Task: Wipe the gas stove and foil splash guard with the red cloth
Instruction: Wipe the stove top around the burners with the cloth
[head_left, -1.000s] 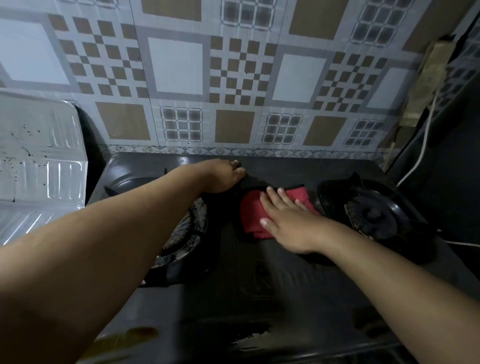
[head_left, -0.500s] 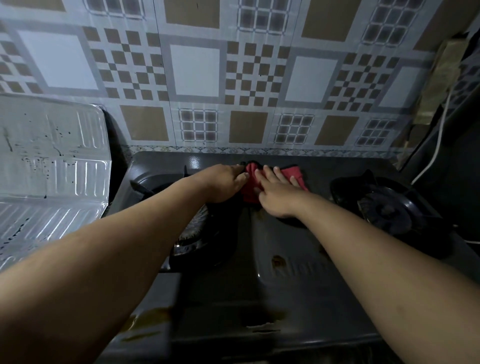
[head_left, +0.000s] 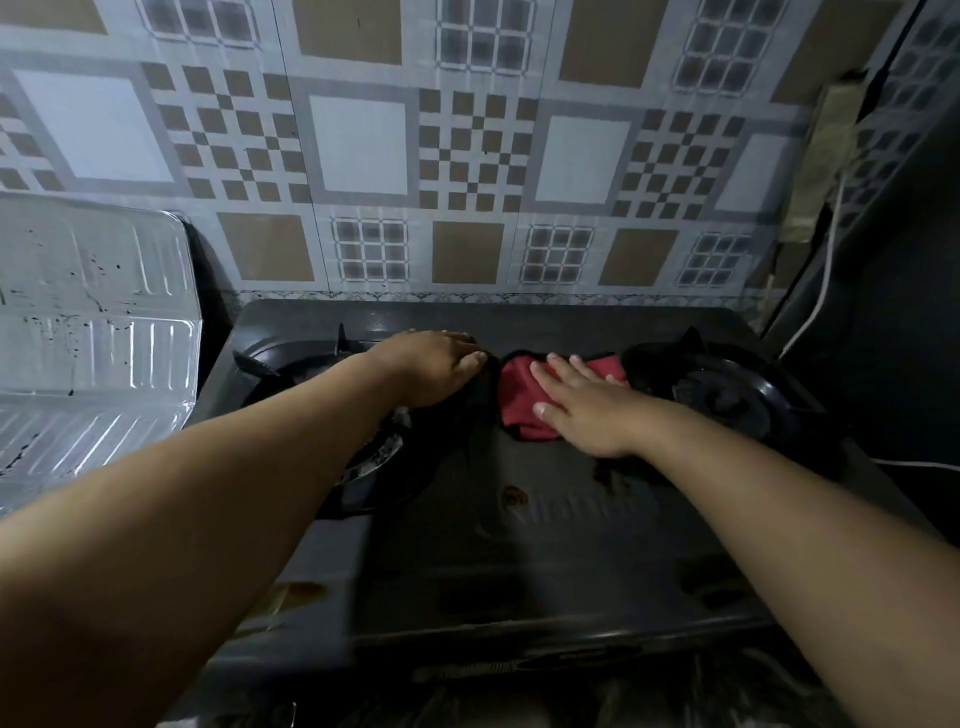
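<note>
Head view: right hand (head_left: 587, 410) lay flat on the red cloth (head_left: 519, 402), left hand (head_left: 436, 366) braced open beside it — firm, overlapping strokes would suit the gas stove (head_left: 545, 530).

patterned wall tiles (head_left: 358, 145), white cable (head_left: 826, 291) on the right, taped paper patch (head_left: 826, 156)

The scene is dim and bluish, and the black gas stove (head_left: 545, 519) swallows most detail around and below the grip of the right hand (head_left: 582, 410) on the red cloth (head_left: 519, 400). Left of that grip, the foil splash guard (head_left: 98, 322) catches pale glare in streaks. Wide-angle distortion bends the tiled wall (head_left: 467, 156) at the edges, and the near forearms look soft and stretched.
</note>
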